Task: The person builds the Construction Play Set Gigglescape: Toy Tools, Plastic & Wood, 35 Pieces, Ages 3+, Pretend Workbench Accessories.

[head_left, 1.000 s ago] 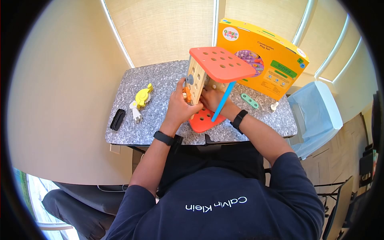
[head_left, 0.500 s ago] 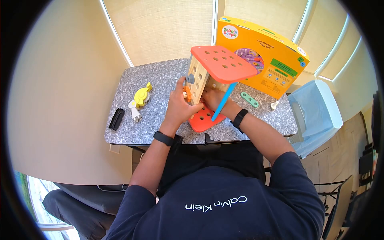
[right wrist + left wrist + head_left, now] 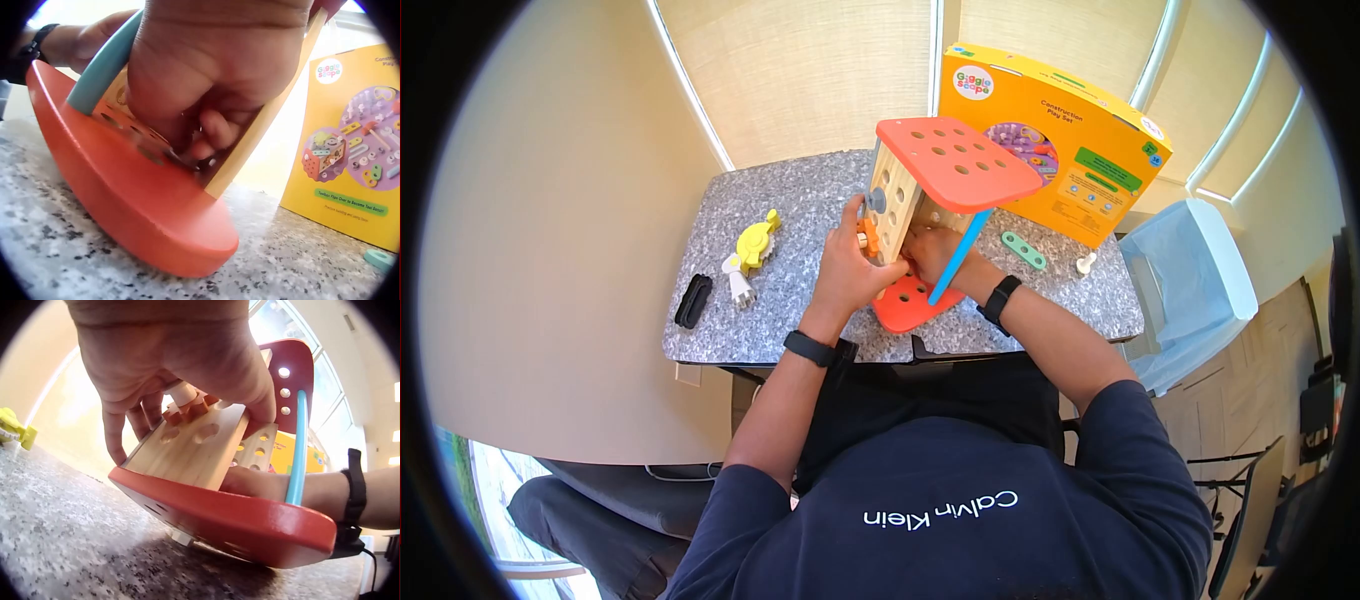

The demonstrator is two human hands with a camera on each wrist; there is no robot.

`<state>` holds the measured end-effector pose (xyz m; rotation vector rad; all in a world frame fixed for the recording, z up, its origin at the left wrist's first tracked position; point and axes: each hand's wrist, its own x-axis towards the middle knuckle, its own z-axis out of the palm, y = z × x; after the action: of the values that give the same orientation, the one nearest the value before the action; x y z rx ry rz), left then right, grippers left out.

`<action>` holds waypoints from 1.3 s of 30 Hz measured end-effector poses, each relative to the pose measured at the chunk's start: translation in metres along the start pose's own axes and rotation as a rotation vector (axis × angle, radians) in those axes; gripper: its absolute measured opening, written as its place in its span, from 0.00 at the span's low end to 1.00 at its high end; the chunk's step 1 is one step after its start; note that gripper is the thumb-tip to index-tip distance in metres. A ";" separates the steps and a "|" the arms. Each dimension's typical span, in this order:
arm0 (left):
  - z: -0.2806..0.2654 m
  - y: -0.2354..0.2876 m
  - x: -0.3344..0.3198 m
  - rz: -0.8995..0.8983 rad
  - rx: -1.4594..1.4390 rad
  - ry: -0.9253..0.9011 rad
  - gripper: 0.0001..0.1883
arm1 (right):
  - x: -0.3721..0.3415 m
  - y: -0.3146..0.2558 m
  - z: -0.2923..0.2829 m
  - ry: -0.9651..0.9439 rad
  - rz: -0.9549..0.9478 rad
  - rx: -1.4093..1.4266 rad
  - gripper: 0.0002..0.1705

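A toy bench has two red perforated end boards (image 3: 960, 165), wooden side panels (image 3: 187, 450) and a blue rod (image 3: 960, 256); it stands tilted on the table. My left hand (image 3: 846, 268) grips one wooden panel by its edge, thumb on one side and fingers on the other, beside an orange gear-shaped piece (image 3: 187, 410) with a wooden peg. A grey round piece (image 3: 876, 200) sits higher on that panel. My right hand (image 3: 215, 69) reaches between the panels under the rod with curled fingers; what they touch inside is hidden.
Yellow saw-like toy (image 3: 754, 246), white piece (image 3: 739, 282) and black item (image 3: 693, 301) lie at the left of the speckled table (image 3: 800, 190). Behind stands a yellow box (image 3: 1090, 130). To the right are a green strip (image 3: 1024, 250), a white peg (image 3: 1086, 263) and a blue-lined bin (image 3: 1195, 290).
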<state>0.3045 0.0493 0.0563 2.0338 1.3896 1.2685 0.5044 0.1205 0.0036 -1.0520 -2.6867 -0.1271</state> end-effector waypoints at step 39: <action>0.004 0.000 -0.004 -0.012 -0.164 0.017 0.53 | -0.008 -0.007 0.003 0.138 0.060 -0.117 0.11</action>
<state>0.3071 0.0467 0.0525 1.9061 1.2586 1.3507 0.5050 0.1104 -0.0013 -1.1126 -2.5477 -0.3363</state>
